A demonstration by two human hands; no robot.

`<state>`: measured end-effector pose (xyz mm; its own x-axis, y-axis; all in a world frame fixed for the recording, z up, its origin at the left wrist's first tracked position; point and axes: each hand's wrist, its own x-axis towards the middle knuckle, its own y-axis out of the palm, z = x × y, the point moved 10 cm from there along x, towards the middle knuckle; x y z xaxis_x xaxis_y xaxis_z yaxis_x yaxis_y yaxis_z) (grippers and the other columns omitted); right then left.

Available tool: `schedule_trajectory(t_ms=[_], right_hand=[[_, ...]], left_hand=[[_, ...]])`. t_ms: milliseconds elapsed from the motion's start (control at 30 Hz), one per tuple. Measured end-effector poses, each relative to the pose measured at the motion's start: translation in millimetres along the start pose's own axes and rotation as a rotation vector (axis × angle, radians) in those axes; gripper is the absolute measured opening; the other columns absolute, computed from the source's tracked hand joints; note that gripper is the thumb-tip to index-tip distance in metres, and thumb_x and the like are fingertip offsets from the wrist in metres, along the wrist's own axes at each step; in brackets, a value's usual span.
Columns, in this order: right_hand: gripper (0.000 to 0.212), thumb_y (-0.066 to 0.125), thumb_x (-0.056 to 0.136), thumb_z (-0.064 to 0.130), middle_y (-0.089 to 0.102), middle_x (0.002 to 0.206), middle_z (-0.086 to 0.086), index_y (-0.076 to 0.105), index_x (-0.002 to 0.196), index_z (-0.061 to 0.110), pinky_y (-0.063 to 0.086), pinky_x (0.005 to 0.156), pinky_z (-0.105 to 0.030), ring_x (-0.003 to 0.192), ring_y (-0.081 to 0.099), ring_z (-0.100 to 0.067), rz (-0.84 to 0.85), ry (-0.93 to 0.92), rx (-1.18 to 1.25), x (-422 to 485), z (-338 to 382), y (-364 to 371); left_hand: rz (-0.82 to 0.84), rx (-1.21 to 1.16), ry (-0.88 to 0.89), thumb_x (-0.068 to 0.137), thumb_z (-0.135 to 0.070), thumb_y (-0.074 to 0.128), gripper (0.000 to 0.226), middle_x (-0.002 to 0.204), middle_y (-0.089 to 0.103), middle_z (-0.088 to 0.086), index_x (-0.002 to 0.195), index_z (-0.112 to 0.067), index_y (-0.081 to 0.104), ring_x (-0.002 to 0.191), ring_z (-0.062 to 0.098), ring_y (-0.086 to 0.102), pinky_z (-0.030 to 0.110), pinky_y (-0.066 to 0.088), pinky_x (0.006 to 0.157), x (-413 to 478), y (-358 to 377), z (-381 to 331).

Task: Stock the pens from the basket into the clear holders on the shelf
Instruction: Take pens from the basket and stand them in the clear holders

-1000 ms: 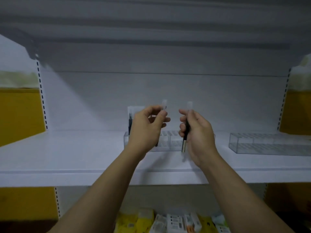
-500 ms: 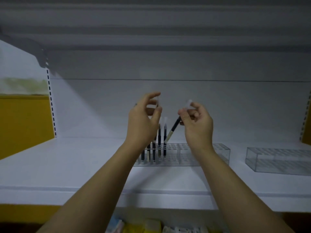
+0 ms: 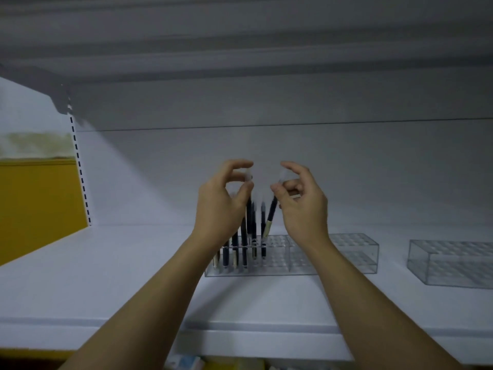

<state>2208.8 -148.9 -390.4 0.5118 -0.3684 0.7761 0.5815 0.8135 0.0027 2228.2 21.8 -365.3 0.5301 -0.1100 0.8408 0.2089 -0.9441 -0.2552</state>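
Your left hand pinches an upright pen. Your right hand pinches a tilted pen over the clear holder.

Two hands, both bare: left hand, right hand; forearms uncovered to frame edge.

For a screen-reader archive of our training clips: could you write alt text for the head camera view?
A person's left hand pinches one dark pen and the right hand a tilted pen above a clear holder on a white shelf. Its left end holds stocked pens; a second holder sits to the right.
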Motion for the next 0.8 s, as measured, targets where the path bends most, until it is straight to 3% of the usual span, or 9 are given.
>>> schedule_trajectory(t_ms=[33,100,167,233,367,467,567,667,800], right_hand=[[0.035,0.067,0.089,0.019,0.063,0.074,0.011,0.059,0.121,0.03,0.048,0.067,-0.011,0.072,0.061,-0.004,0.04,-0.011,-0.025,1,1,4],[0.036,0.068,0.088,0.02,0.063,0.075,0.012,0.059,0.121,0.03,0.046,0.067,-0.008,0.074,0.061,-0.001,0.147,-0.02,-0.094,-2,1,17],[0.035,0.067,0.089,0.023,0.063,0.084,0.013,0.06,0.122,0.031,0.052,0.072,-0.019,0.077,0.061,-0.003,0.247,-0.042,-0.187,-10,-1,29],[0.037,0.065,0.09,0.027,0.059,0.097,0.012,0.056,0.126,0.034,0.056,0.077,-0.031,0.08,0.059,-0.004,0.305,-0.075,-0.282,-20,-2,34],[0.067,0.059,0.094,0.021,0.05,0.116,0.011,0.025,0.144,0.049,0.054,0.083,-0.032,0.087,0.057,-0.006,0.438,-0.053,-0.433,-37,-11,37],[0.082,0.056,0.092,0.011,0.056,0.105,0.006,0.01,0.146,0.053,0.054,0.078,-0.032,0.084,0.058,-0.011,0.498,-0.004,-0.465,-44,-16,37],[0.086,0.056,0.09,0.007,0.061,0.089,0.006,0.009,0.147,0.051,0.054,0.073,-0.03,0.076,0.059,-0.01,0.498,0.014,-0.465,-45,-17,35],[0.087,0.055,0.089,0.009,0.063,0.085,0.008,0.005,0.146,0.052,0.056,0.074,-0.033,0.074,0.06,-0.01,0.478,-0.001,-0.495,-46,-18,34],[0.089,0.056,0.088,0.009,0.061,0.087,0.009,0.004,0.147,0.052,0.054,0.072,-0.03,0.074,0.059,-0.009,0.469,0.008,-0.498,-47,-17,33]], left_hand=[[-0.009,0.023,0.001,0.091,-0.02,0.065,0.028,0.097,0.067,-0.015,0.111,-0.036,0.058,0.058,-0.005,0.058,0.034,0.057,0.075,1,0,1],[-0.029,0.076,0.011,0.089,-0.021,0.067,0.029,0.09,0.064,-0.022,0.108,-0.04,0.057,0.077,-0.01,0.06,0.051,0.042,0.102,3,-2,-1],[-0.038,0.107,0.014,0.087,-0.021,0.069,0.03,0.089,0.064,-0.022,0.106,-0.041,0.056,0.095,-0.001,0.063,0.055,0.023,0.114,5,-3,-4],[-0.05,0.121,0.017,0.087,-0.022,0.069,0.029,0.089,0.064,-0.021,0.106,-0.041,0.057,0.1,0.006,0.064,0.055,0.02,0.115,5,-7,-7],[-0.052,0.107,0.001,0.087,-0.028,0.07,0.028,0.086,0.061,-0.029,0.107,-0.044,0.059,0.105,0.005,0.062,0.058,0.029,0.11,5,-9,-3],[-0.062,0.095,0.004,0.086,-0.029,0.07,0.028,0.086,0.064,-0.026,0.107,-0.044,0.06,0.103,0.001,0.061,0.059,0.03,0.109,6,-8,-2],[-0.04,0.221,0.031,0.087,-0.03,0.069,0.024,0.087,0.065,-0.021,0.109,-0.036,0.062,0.103,0.004,0.061,0.053,0.01,0.118,4,0,-4],[0.057,0.382,0.054,0.088,-0.035,0.066,0.023,0.086,0.065,-0.021,0.11,-0.037,0.062,0.111,0.007,0.057,0.051,0.006,0.118,-1,16,-2],[0.087,0.475,0.049,0.087,-0.034,0.066,0.026,0.125,0.058,-0.01,0.113,-0.036,0.063,0.129,0.015,0.042,0.053,0.005,0.118,-1,23,1]])
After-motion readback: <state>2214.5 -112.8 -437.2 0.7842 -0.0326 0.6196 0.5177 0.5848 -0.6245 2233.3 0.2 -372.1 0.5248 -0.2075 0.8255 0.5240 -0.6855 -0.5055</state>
